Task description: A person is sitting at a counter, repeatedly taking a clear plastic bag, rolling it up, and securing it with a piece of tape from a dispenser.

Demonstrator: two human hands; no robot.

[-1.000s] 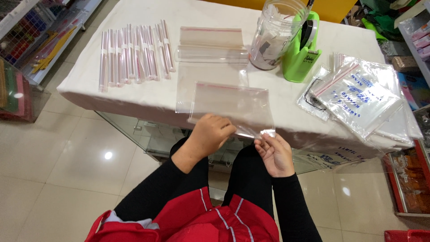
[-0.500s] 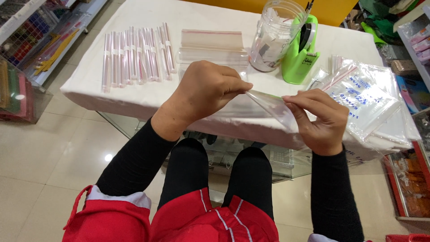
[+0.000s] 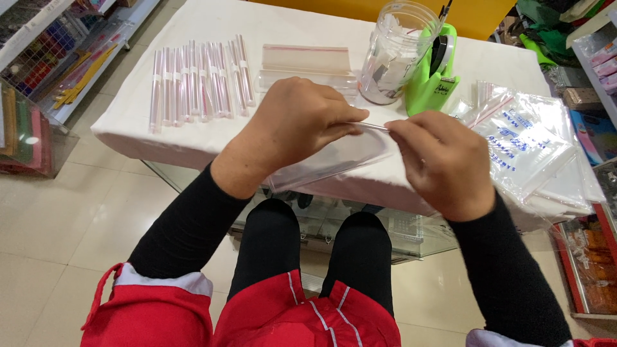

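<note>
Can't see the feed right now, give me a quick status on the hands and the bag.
Left hand and right hand both pinching clear bag at its top edge. Bag held above table edge. Nothing in the way.

We hold one clear plastic bag between both hands, lifted off the table in front of our knees. The bag is transparent, thin and glossy. It lies roughly flat and sags slightly, slanting from lower left to upper right. Our left hand covers its upper left portion, and our right hand meets its upper right end. The fingers of both hands pinch the bag's top edge, nearly touching each other at that point.
</note>
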